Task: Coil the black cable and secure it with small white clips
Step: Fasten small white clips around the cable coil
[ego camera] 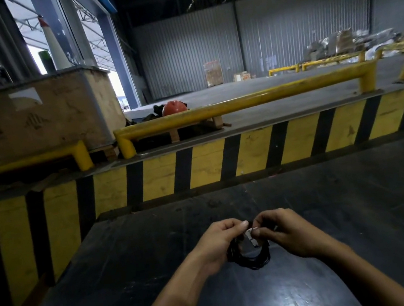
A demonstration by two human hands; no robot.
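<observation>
I'm at the dark steel table point(126, 283), just in front of the yellow-and-black striped barrier point(223, 160). The black cable point(249, 260) already looks wound into a small loop, held just above the table between my hands, so I judge coiling done. My left hand point(217, 243) pinches the coil's left side. My right hand point(285, 232) grips its top right, fingers closed on a white clip point(251, 236) at the top. I can't tell if it's latched or if other clips are fitted.

You stand in a warehouse: corrugated metal walls point(282, 31), yellow guard rails point(240, 103), hazard-striped curb point(223, 160), wooden crate point(38, 115).
</observation>
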